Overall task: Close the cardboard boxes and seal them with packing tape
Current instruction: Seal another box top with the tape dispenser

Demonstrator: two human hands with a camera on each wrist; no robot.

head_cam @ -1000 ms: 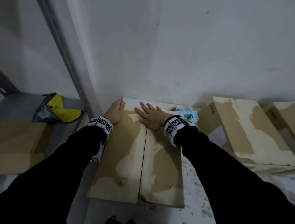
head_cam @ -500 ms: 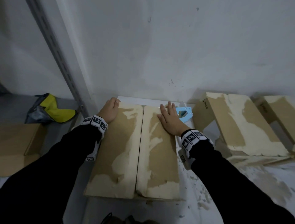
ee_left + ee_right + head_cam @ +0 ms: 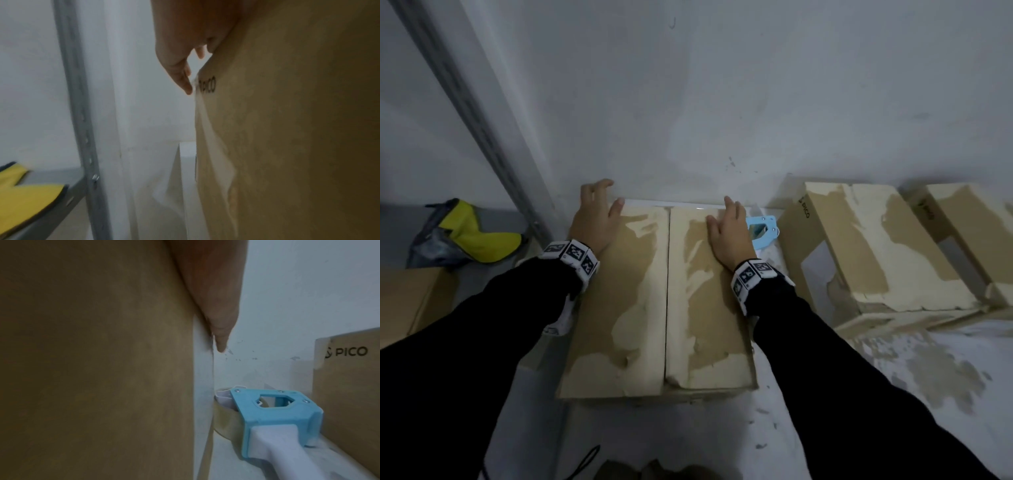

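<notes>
A worn cardboard box (image 3: 654, 308) lies in front of me with both top flaps folded down and meeting at a bare seam (image 3: 667, 291). My left hand (image 3: 597, 209) rests its palm on the far left corner of the left flap, fingers loosely spread past the edge (image 3: 180, 73). Flat on the far end of the right flap lies my right hand (image 3: 727, 222), fingers straight toward the wall. A blue and white tape dispenser (image 3: 762, 233) lies just right of the box, close beside my right hand (image 3: 221, 337), with its tape roll against the box side (image 3: 226, 418).
Two more worn PICO boxes (image 3: 866, 246) (image 3: 972, 233) lie at the right. A grey metal shelf upright (image 3: 482, 130) stands at the left, with a yellow and black object (image 3: 472, 236) and a brown carton (image 3: 407, 301) on the shelf. The wall (image 3: 722, 102) is directly behind the box.
My right hand has slid from the seam across the right flap to its far right side. My left hand's fingers have uncurled and spread at the left corner.
</notes>
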